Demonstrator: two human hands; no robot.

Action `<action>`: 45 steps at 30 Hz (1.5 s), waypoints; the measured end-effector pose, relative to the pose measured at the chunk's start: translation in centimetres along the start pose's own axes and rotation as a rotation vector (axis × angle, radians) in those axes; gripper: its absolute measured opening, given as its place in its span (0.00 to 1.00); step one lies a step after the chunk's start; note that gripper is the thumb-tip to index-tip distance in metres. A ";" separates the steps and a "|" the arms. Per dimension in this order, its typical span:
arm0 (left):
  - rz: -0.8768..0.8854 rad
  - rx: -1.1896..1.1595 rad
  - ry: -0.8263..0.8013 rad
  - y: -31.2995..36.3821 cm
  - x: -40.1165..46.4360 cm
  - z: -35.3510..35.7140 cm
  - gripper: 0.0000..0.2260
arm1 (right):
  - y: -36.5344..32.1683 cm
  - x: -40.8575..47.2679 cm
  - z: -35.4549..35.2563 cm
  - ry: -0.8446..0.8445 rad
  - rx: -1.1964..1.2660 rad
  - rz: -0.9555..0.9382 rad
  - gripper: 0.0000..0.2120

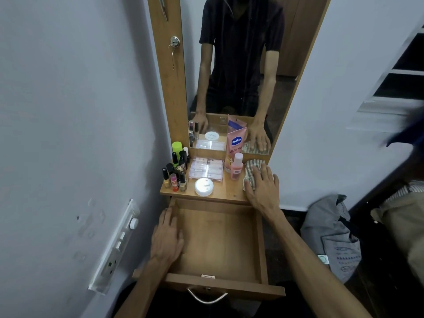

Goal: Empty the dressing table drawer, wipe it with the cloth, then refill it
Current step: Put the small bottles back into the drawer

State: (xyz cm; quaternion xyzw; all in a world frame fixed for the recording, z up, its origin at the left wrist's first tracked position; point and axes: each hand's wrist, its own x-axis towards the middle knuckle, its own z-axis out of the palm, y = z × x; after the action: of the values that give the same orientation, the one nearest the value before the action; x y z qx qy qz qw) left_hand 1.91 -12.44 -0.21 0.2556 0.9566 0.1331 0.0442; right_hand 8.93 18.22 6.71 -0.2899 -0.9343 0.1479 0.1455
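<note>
Head view gives me the drawer (218,239) pulled fully out below the shelf (220,193), its wooden floor bare. My left hand (166,239) lies flat and open on the drawer's left wall, fingers spread and pointing toward the shelf, gripping nothing. My right hand (263,184) reaches over the drawer's far right corner and rests palm down on the cloth (251,171), fingers extended and not curled; it presses the cloth to the shelf rather than clasping it. The striped cloth lies bunched at the shelf's right end, partly under that palm.

Just left of the right hand stands a small pink bottle (236,167), with a Vaseline tube (236,143) upright behind it against the mirror (241,65). Further left lie a clear case (206,168) and a round white jar (204,186). At the shelf's left end, beyond the left hand's fingertips, a cluster of small bottles (175,173) stands upright. A switch plate (114,251) sits on the wall left of the left hand, and a grey bag (332,235) lies on the floor right of my right forearm.
</note>
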 end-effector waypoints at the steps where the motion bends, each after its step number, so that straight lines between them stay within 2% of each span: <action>1: 0.000 -0.011 -0.002 0.0 -0.1 0.0 0.23 | -0.5 -0.8 -0.2 0.090 0.087 0.018 0.27; 3: 0.000 -0.022 -0.003 -0.1 -0.2 0.1 0.23 | -1.5 -3.2 -0.1 0.275 0.253 0.034 0.23; 5: 0.004 -0.019 0.006 -0.1 -0.3 0.2 0.22 | -2.3 -5.8 0.4 0.393 0.392 0.050 0.17; 8: 0.001 -0.031 0.025 -0.1 -0.2 0.1 0.21 | -3.4 -9.4 1.1 0.382 0.558 0.113 0.06; 11: -0.002 -0.034 0.011 -0.1 -0.2 0.2 0.22 | -4.5 -12.0 1.8 0.267 0.604 0.114 0.10; 15: -0.001 -0.053 -0.008 -0.5 -0.4 0.2 0.22 | -5.2 -14.7 3.4 0.076 0.507 0.099 0.04; 19: 0.001 -0.070 -0.018 -0.4 -0.6 0.0 0.21 | -5.2 -16.0 3.7 -0.118 0.410 0.158 0.04; 22: -0.012 -0.129 0.001 -0.2 -0.4 -0.2 0.22 | -5.2 -15.7 2.7 -0.098 0.405 0.131 0.04; 24: -0.026 -0.197 0.070 -0.2 -0.3 -0.6 0.23 | -5.5 -15.2 2.0 -0.076 0.428 0.117 0.04; 28: -0.044 -0.333 0.285 0.6 0.1 -1.6 0.14 | -6.8 -12.7 1.0 0.053 0.510 0.127 0.03; 31: -0.051 -0.473 0.323 2.6 1.1 -3.0 0.10 | -8.4 -9.6 0.8 0.112 0.575 0.150 0.04; 37: -0.179 -0.706 0.490 5.1 3.1 -4.9 0.05 | -11.3 -5.8 1.5 0.118 0.580 0.117 0.14; 42: -0.295 -0.810 0.618 3.5 4.4 -6.9 0.06 | -15.2 -4.5 2.3 0.093 0.575 0.055 0.13; 45: -0.223 -0.772 0.627 1.9 5.3 -7.9 0.04 | -17.1 -3.5 2.7 0.095 0.572 0.019 0.13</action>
State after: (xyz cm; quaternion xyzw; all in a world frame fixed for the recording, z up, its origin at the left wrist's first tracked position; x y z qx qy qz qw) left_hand -2.93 -10.02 7.86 0.0647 0.8264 0.5415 -0.1401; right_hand 2.19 2.12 9.74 -0.2523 -0.8441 0.3928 0.2635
